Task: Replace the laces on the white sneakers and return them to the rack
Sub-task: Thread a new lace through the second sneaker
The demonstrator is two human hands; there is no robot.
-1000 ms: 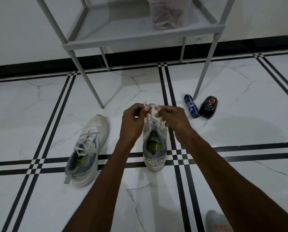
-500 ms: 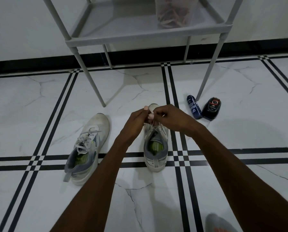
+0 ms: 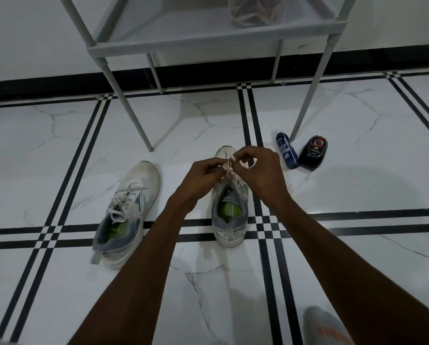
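Both hands meet just above the front of the right-hand sneaker (image 3: 229,210), knuckles almost touching. The left hand (image 3: 203,174) pinches a strand of the white lace (image 3: 228,166) between thumb and fingers, and the right hand (image 3: 257,168) is curled around the other strand, so each is grasping lace, not the shoe itself. The lace rises from the eyelets straight up into the fingers; whether it is being threaded or knotted I cannot tell.

That sneaker stands on the floor (image 3: 358,185) directly under the hands, its long axis running away from the person, heel nearest, toe toward the rack (image 3: 208,42). Both hands sit equally close to it, so the coming pull likely runs along that axis or out to either side.

The other sneaker (image 3: 126,215) lies off to the left, well apart, toe angled up and right, its lace loosely threaded. It is nearer the left hand.

A green insole shows inside each shoe; print on it is too small to read. To the right, beside a rack leg, lie a blue tube (image 3: 287,154) and a black bottle (image 3: 313,155) with a red ring mark; their writing is illegible. A clear container (image 3: 254,11) of what look like laces stands on the rack shelf.
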